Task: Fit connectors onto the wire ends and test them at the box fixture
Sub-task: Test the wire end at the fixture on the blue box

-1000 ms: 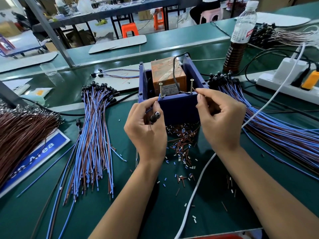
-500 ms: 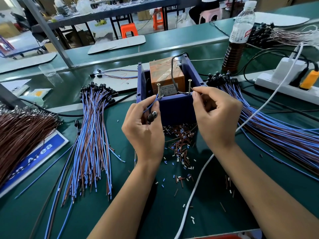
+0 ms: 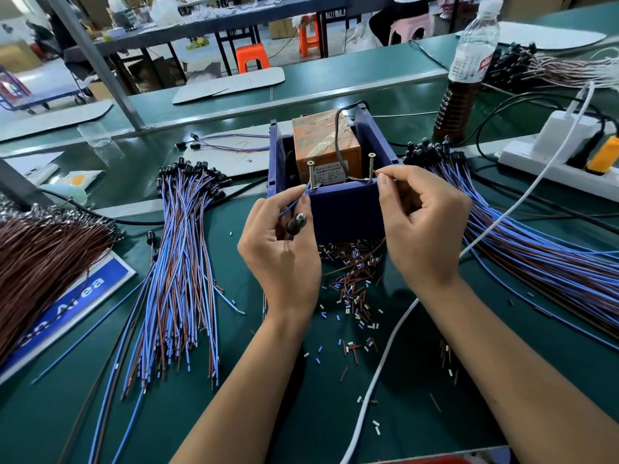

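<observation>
**Mid-test at the box, plenty of wires still to go**

The green bench [image 3: 301, 413] is mostly taken up by wire bundles. On the right, a big fan of blue and brown wires [image 3: 536, 262] with black connectors already fitted at the far ends is spread out; on the left, a second bundle [image 3: 181, 262], also capped in black at the top, is laid in a heap. Which pile is tested and which is waiting can't be told from here, though one is likely the "done" side. A mass of plain brown wires [image 3: 43, 259] at the far left looks untouched so far, so a lot of work is probably left.

In the middle the blue box fixture [image 3: 348, 209] is stood, with an orange block [image 3: 326, 142] inside and two upright screws [image 3: 370, 167] at its near edge, presumably the test contacts. Stripped insulation bits [image 3: 351, 289] are scattered in front of it.

One piece is being tested right now. The left hand [image 3: 281, 249] is closed around a black connector [image 3: 296, 222], with a blue wire end [image 3: 298, 200] pinched and pointed at the left screw; contact looks made or nearly made. The right hand [image 3: 422, 222] is curled, thumb and forefinger pinched together on a thin wire end [image 3: 380, 174] held just beside the right screw. Whether the test has passed isn't shown.
</observation>
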`<act>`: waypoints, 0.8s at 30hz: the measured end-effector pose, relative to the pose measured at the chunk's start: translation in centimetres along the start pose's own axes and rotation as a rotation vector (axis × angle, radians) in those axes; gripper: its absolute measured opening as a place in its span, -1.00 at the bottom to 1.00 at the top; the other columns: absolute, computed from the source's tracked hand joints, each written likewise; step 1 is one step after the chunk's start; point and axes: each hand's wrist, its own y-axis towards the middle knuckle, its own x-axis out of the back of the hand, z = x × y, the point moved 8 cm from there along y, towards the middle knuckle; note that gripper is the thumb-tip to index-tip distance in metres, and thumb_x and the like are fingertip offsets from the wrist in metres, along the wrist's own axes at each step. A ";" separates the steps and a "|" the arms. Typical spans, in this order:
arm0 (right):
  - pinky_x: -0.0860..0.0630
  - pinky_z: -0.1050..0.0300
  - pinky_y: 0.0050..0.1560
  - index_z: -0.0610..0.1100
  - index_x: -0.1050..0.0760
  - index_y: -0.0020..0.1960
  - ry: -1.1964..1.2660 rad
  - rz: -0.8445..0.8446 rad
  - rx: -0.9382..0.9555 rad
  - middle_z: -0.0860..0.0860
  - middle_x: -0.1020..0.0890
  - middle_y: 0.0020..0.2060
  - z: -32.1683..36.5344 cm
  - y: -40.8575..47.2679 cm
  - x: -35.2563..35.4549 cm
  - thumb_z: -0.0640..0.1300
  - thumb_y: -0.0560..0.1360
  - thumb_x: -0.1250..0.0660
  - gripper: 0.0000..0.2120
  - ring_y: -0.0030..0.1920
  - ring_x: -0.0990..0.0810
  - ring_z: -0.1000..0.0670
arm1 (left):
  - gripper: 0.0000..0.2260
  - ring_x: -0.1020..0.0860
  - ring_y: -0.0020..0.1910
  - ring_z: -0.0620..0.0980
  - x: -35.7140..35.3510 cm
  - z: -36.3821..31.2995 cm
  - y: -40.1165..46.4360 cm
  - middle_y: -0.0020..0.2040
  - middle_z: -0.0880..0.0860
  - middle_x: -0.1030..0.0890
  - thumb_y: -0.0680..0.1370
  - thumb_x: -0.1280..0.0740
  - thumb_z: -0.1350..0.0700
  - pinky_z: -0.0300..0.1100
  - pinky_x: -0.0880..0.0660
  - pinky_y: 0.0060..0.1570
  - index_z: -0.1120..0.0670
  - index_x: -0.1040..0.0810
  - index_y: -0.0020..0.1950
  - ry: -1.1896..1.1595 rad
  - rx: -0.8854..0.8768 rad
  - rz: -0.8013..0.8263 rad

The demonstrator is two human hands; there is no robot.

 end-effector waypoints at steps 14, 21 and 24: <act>-0.50 0.33 -0.13 -0.22 -0.72 0.02 0.010 0.009 -0.024 0.04 -0.71 -0.17 -0.2 0.0 -0.2 -0.23 0.63 -0.38 -0.86 -0.19 -0.64 0.12 | -0.93 -0.62 -0.13 -0.08 0.2 0.2 0.1 -0.11 0.01 -0.68 0.60 -0.42 0.19 -0.17 -0.55 -0.11 0.12 -0.71 0.02 0.005 0.023 -0.035; -0.51 0.30 -0.15 -0.20 -0.72 0.02 0.012 0.010 -0.031 0.07 -0.70 -0.19 -0.2 0.0 -0.2 -0.21 0.63 -0.38 -0.86 -0.21 -0.63 0.13 | -0.92 -0.64 -0.09 -0.05 -0.4 0.1 0.2 -0.10 0.02 -0.70 0.60 -0.42 0.21 -0.13 -0.58 -0.07 0.13 -0.71 0.03 0.000 0.030 -0.030; -0.50 0.31 -0.14 -0.20 -0.72 0.03 0.010 0.011 -0.029 0.06 -0.70 -0.18 -0.2 0.0 -0.2 -0.20 0.64 -0.38 -0.85 -0.20 -0.63 0.13 | -0.92 -0.64 -0.08 -0.07 -0.3 0.0 0.2 -0.09 0.00 -0.69 0.60 -0.42 0.22 -0.18 -0.56 -0.04 0.11 -0.71 0.03 -0.005 0.024 -0.026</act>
